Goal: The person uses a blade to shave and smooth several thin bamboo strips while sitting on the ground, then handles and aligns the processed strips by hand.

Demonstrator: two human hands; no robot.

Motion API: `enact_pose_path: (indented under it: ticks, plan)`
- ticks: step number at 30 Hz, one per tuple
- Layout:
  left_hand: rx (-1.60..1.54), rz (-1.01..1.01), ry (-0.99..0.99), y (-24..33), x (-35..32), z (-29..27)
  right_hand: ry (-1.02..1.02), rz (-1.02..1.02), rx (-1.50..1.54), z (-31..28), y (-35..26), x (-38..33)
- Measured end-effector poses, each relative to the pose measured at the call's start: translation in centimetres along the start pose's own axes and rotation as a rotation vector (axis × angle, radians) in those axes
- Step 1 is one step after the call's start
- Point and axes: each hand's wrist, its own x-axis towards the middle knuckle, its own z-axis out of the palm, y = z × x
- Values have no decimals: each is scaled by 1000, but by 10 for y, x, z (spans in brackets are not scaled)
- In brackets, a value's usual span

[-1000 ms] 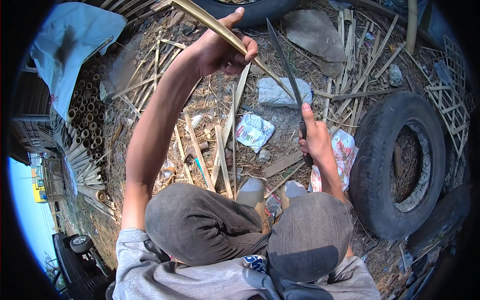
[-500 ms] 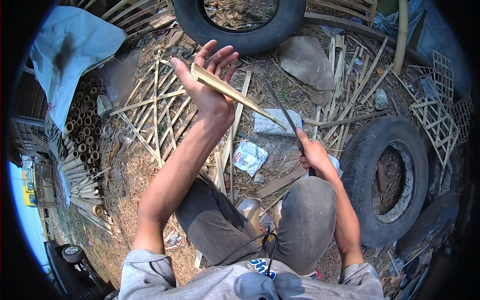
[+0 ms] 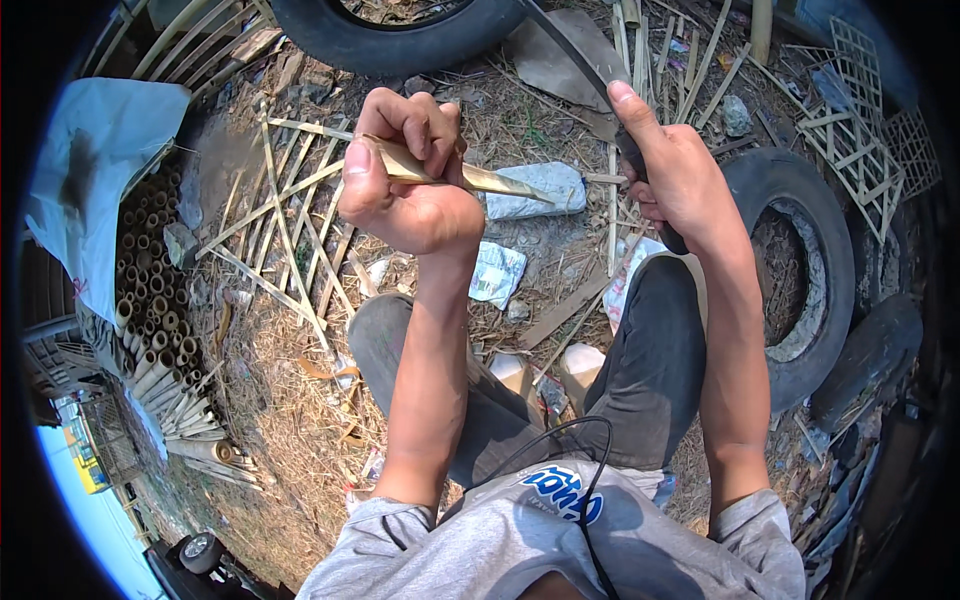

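Note:
My left hand (image 3: pixel 410 195) is closed around a split bamboo strip (image 3: pixel 495 184), its fingers curled over the wide end and the thumb along it. The strip tapers to the right, its thin tip showing in front of a pale stone block (image 3: pixel 555 186) on the ground. My right hand (image 3: pixel 685 185) grips a long dark knife (image 3: pixel 572 48) by the handle. Its blade points up and to the left, apart from the bamboo, and runs out at the top edge of the view. Both hands are above my bent knees.
Tyres lie at the top (image 3: pixel 400 45) and right (image 3: pixel 835 300). Bamboo slats (image 3: pixel 275 215) are scattered to the left, beside a stack of cut bamboo tubes (image 3: pixel 150 270) under a pale sheet (image 3: pixel 105 170). A flat stone slab (image 3: pixel 560 75) and lattice pieces (image 3: pixel 850 120) lie farther off.
My left fingers have curled from spread to closed around the bamboo strip, which is now more level. My right hand has lifted the knife up, away from the strip. The view has shifted right.

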Motion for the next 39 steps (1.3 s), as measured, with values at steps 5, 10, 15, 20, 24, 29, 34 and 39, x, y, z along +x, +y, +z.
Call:
enact_pose_path:
  ticks: [5,10,15,20,24,29,34,39]
  plan:
    - [216,47,100,8,-6,19,15,-144,81,71,83,-27]
    - [251,-17,226,15,-8,-8,16,291,44,98,180,-10]
    - [314,-28,76,15,-13,13,29,55,-102,118,153,-31]
    - [234,-24,83,20,-17,-13,-125,428,258,120,179,-22]
    - [151,-87,-12,23,-21,-18,-98,163,154,122,170,-22]
    - [132,-77,39,29,-22,-32,15,73,37,135,155,-32]
    - [149,-62,43,29,-26,-35,-50,187,-20,132,182,-20]
    - [162,-36,35,31,-21,-34,48,-123,90,136,165,-34]
